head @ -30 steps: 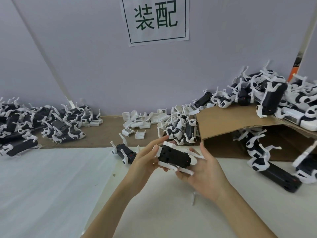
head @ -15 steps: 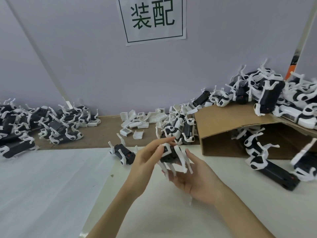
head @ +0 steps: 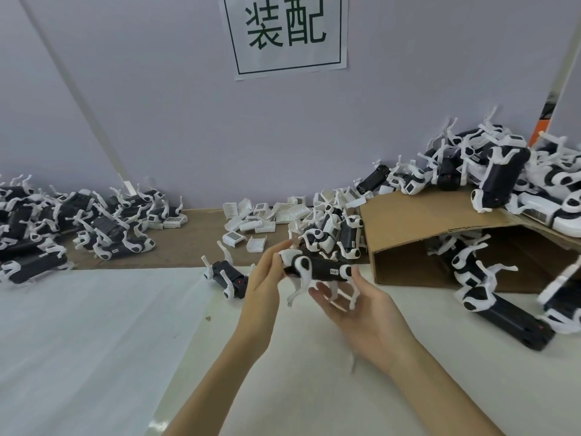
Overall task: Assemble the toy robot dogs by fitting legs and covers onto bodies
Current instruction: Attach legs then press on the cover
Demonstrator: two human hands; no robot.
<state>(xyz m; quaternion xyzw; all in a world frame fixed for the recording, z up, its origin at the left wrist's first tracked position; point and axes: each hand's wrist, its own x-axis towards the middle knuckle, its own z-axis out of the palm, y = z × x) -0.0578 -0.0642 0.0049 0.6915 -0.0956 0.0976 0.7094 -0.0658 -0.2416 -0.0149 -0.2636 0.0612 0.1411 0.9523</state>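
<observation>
A black toy robot dog [head: 317, 269] with white legs hangs in the air above the table, legs pointing down. My left hand [head: 264, 278] grips its left end with fingertips. My right hand [head: 355, 305] lies palm up under it, thumb pressed on its right end, the white legs resting over the fingers. Another black dog body [head: 228, 276] lies on its back just left of my left hand, legs up. Loose white covers [head: 261, 217] are scattered behind, near the wall.
A heap of dogs [head: 63, 225] fills the far left. A cardboard box [head: 418, 243] on its side stands at right, with dogs piled on top [head: 490, 174] and spilling out [head: 490, 297]. A small cluster of dogs [head: 333, 236] sits behind my hands. White sheet [head: 94, 325] covers the table.
The dog has been turned over in my hands, from lying with its flat side up to legs hanging down, and lifted slightly. My right hand has opened flatter beneath it.
</observation>
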